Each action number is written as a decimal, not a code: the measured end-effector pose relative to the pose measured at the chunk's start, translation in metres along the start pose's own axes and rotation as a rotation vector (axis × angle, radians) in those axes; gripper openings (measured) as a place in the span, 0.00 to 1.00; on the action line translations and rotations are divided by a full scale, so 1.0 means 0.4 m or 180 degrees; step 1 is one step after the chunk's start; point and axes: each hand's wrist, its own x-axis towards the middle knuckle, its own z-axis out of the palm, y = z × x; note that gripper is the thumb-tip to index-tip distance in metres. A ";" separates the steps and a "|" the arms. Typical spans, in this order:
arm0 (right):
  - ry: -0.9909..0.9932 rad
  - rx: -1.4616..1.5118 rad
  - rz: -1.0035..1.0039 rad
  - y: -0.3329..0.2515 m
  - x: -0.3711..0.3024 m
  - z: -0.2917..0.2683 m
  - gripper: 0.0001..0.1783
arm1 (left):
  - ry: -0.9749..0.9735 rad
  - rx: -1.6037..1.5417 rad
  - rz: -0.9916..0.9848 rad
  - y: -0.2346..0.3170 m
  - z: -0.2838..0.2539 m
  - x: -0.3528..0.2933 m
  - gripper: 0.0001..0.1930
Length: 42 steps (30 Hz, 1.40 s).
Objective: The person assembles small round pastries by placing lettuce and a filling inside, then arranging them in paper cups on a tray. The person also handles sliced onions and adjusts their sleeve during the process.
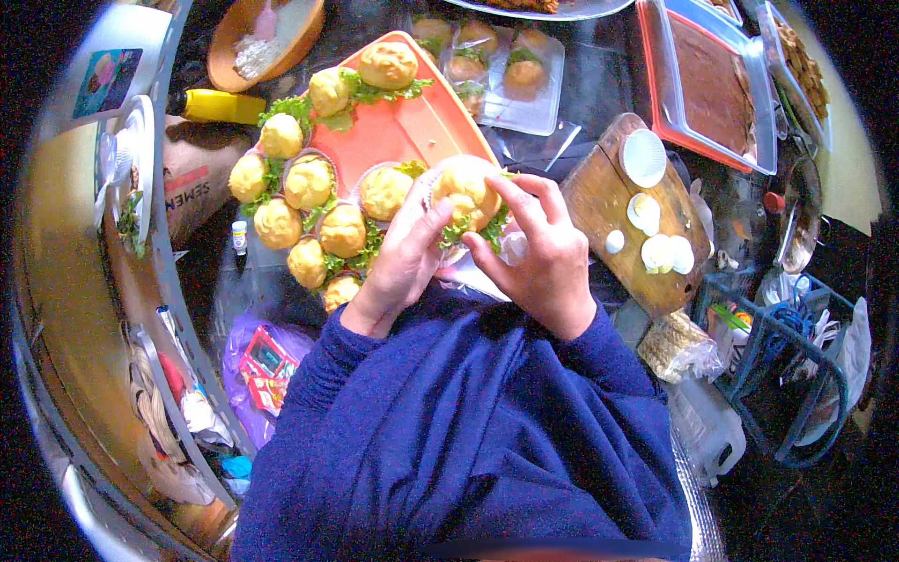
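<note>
In the head view, both hands grasp a leafy filled puff (471, 190): the left hand (405, 255) cups it with the thumb along its near side, and the right hand (546, 255) curls thumb and fingertips round the opposite edge. It lies at one o'clock from the left palm, ten o'clock from the right. Roundish, it shows no clear long axis; neither hand is nearer. The orange tray (384, 140) spreads toward its ten o'clock. The puff's underside is hidden, so support there is hard to judge.

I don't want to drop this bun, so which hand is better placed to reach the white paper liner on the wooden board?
Probably your right hand: it's nearer the wooden board and white paper liner. Your left hand is farther off, cupping the left side of the bun.
</note>
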 end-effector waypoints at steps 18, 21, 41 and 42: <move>-0.1227 0.2147 0.1085 0.012 0.117 0.046 0.32 | -0.0121 0.0584 0.0287 0.174 -0.075 -0.010 0.23; -0.1569 0.2593 0.1385 0.003 0.166 0.090 0.38 | -0.0079 0.0603 0.0327 0.187 -0.098 0.004 0.23; -0.1556 0.1574 0.1183 -0.018 0.294 0.223 0.39 | 0.0123 0.1732 0.0443 0.259 -0.226 0.039 0.31; -0.1566 0.1529 0.1139 -0.019 0.295 0.225 0.39 | 0.0182 0.2119 0.0348 0.266 -0.229 0.038 0.32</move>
